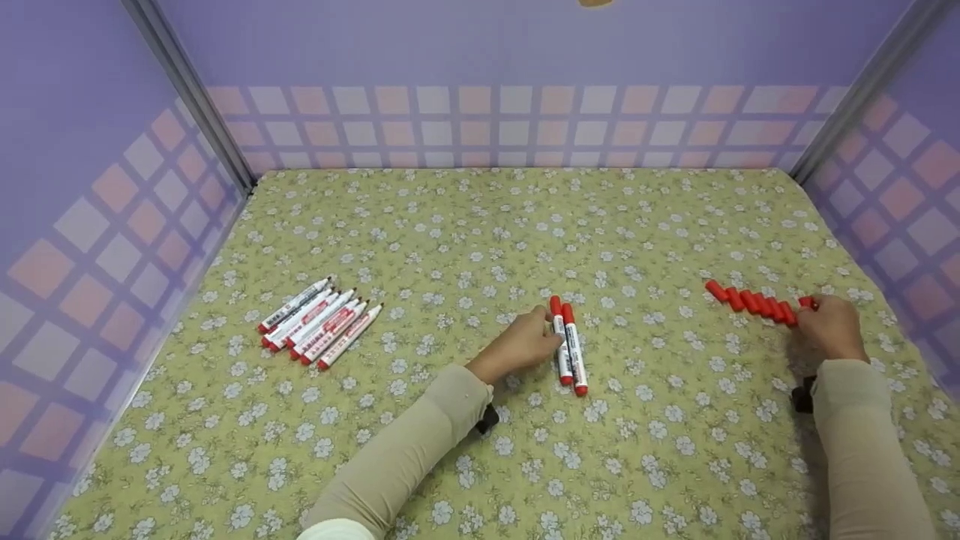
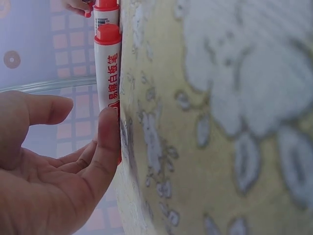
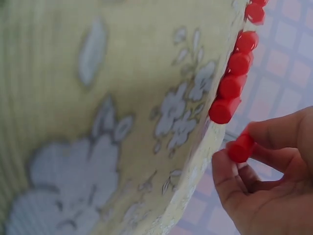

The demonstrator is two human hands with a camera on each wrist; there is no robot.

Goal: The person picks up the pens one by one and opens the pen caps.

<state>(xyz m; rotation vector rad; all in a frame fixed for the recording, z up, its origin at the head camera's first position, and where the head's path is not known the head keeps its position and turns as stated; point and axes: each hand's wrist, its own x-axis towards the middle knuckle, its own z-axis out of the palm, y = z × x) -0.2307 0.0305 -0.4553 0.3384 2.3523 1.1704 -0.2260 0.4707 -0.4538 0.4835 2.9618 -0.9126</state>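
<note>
Two capped whiteboard markers [image 1: 576, 358] with white barrels and red caps lie side by side on the cloth. My left hand [image 1: 523, 342] is just left of them. In the left wrist view, its index fingertip [image 2: 107, 127] touches the nearer marker [image 2: 108, 68], while the thumb stands apart from it. Far to the right, my right hand [image 1: 831, 328] pinches a loose red marker cap [image 3: 242, 148] between thumb and finger. That cap is beside the right end of a slanting row of several red caps [image 1: 750, 302], with a gap between it and the nearest one [image 3: 225, 111].
At the left, several uncapped white markers [image 1: 319, 324] lie in a slanted row, dark tips pointing away and red ends towards me. A floral cloth [image 1: 465, 225] covers the table. Purple panels with a checked band [image 1: 480, 112] enclose its back and sides.
</note>
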